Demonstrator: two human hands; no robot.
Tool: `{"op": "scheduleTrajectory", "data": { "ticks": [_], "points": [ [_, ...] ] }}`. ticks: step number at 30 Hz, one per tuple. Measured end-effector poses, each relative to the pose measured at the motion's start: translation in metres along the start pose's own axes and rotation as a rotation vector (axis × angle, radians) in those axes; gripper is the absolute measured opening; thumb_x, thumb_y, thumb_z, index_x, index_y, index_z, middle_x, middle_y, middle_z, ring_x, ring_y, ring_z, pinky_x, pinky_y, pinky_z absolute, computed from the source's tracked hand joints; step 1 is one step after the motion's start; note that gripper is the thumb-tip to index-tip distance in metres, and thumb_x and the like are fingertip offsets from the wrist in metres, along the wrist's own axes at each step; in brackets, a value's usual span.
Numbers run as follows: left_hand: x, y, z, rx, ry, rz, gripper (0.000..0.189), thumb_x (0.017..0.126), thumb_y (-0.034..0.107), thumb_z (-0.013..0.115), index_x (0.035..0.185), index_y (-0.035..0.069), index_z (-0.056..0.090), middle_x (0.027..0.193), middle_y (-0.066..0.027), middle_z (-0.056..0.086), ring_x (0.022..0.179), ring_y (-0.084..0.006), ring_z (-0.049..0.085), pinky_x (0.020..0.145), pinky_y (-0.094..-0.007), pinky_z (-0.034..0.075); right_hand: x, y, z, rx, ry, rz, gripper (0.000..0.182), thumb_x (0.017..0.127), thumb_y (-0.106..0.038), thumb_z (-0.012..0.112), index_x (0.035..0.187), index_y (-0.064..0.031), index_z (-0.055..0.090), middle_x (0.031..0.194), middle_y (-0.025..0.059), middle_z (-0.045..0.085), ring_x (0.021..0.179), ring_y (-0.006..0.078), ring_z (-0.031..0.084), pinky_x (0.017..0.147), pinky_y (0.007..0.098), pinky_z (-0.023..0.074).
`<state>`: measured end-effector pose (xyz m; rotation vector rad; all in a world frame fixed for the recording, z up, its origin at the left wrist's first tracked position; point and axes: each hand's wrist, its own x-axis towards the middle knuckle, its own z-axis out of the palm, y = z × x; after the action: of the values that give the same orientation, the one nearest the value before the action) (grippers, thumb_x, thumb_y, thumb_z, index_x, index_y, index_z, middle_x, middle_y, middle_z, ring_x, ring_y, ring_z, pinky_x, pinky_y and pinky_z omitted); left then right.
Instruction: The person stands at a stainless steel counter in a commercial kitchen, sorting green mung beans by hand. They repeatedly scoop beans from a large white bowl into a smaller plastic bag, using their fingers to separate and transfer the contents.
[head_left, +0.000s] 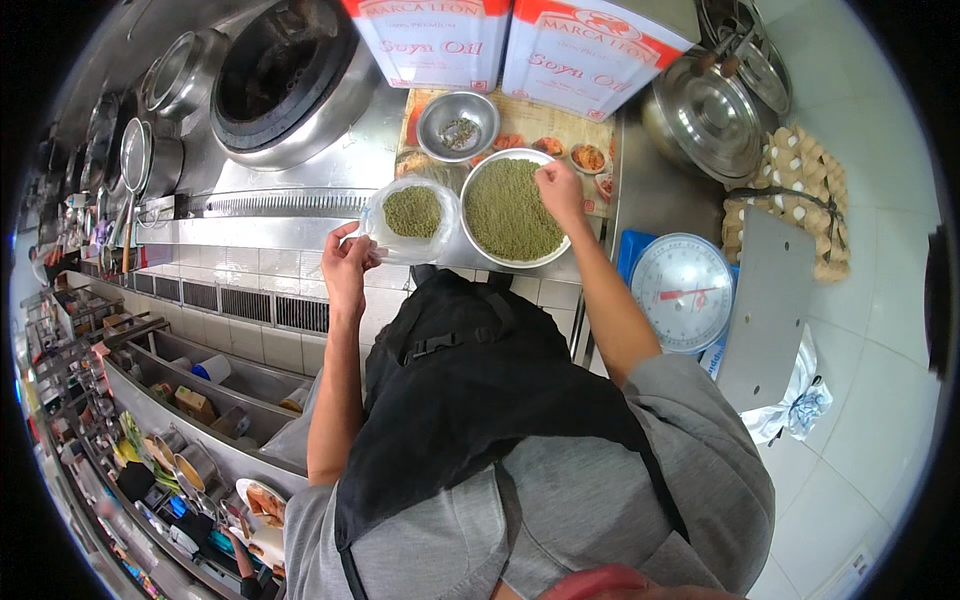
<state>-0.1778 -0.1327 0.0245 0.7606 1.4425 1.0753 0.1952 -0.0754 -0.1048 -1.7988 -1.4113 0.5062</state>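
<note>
My left hand (349, 262) grips the rim of a clear plastic bag (450, 202) on the near left of the counter. Small green beans (412, 211), likely mung beans, fill the bag's open mouth. Just right of it, a round white-rimmed bowl (466, 232) holds a broad layer of the same beans (510, 210). My right hand (561, 195) is over the bowl's right side with its fingers curled together; whether anything is between the fingertips is hidden. Behind the bag and bowl, a small steel bowl (480, 109) contains a few beans or scraps (459, 133).
Two soya oil tins (442, 45) stand at the back on a food-printed board (562, 112). A dial scale (682, 292) is at right, near egg trays (795, 187) and steel pans (705, 112). A wok burner (285, 82) is at left. Lower left shows another person's arm (244, 555).
</note>
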Motion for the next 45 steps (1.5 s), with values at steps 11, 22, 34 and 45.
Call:
{"op": "scheduleTrajectory", "data": {
  "ticks": [11, 22, 34, 45],
  "points": [
    [0.013, 0.005, -0.013, -0.019, -0.034, -0.032, 0.029, 0.09, 0.004, 0.062, 0.117, -0.001, 0.054, 0.079, -0.006, 0.064, 0.067, -0.0116, 0.062, 0.062, -0.0264, 0.051, -0.013, -0.018, -0.038, 0.79, -0.421, 0.582, 0.018, 0.093, -0.021, 0.062, 0.088, -0.0036, 0.064, 0.065, -0.0002, 0.057, 0.048, 0.0074, 0.048, 0.044, 0.0224, 0.0376],
    [0.021, 0.006, -0.029, 0.066, -0.09, -0.052, 0.03, 0.091, 0.003, 0.06, 0.119, 0.0, 0.054, 0.083, -0.0063, 0.066, 0.07, -0.0145, 0.065, 0.065, -0.0267, 0.052, 0.011, -0.034, -0.006, -0.3, -0.211, 0.13, 0.019, 0.085, -0.024, 0.07, 0.086, -0.0048, 0.07, 0.081, 0.0172, 0.07, 0.078, 0.0352, 0.068, 0.071, 0.045, 0.0526],
    [0.022, 0.008, -0.03, 0.051, -0.071, -0.055, 0.027, 0.091, 0.005, 0.061, 0.116, -0.001, 0.056, 0.08, -0.0066, 0.066, 0.07, -0.0133, 0.065, 0.064, -0.0261, 0.052, 0.008, -0.011, 0.004, -0.215, -0.142, 0.01, 0.02, 0.087, -0.021, 0.066, 0.082, -0.002, 0.064, 0.079, 0.0159, 0.069, 0.069, 0.0296, 0.067, 0.064, 0.0413, 0.0516],
    [0.026, 0.008, -0.027, 0.052, -0.087, -0.054, 0.026, 0.091, 0.006, 0.061, 0.116, 0.0, 0.056, 0.081, -0.0052, 0.065, 0.068, -0.0109, 0.061, 0.063, -0.0264, 0.052, -0.01, -0.031, -0.045, 1.38, -0.278, 0.636, 0.004, 0.093, -0.006, 0.061, 0.094, -0.0032, 0.064, 0.088, 0.0082, 0.07, 0.077, 0.0143, 0.068, 0.066, 0.0254, 0.0581]
  ]
}}
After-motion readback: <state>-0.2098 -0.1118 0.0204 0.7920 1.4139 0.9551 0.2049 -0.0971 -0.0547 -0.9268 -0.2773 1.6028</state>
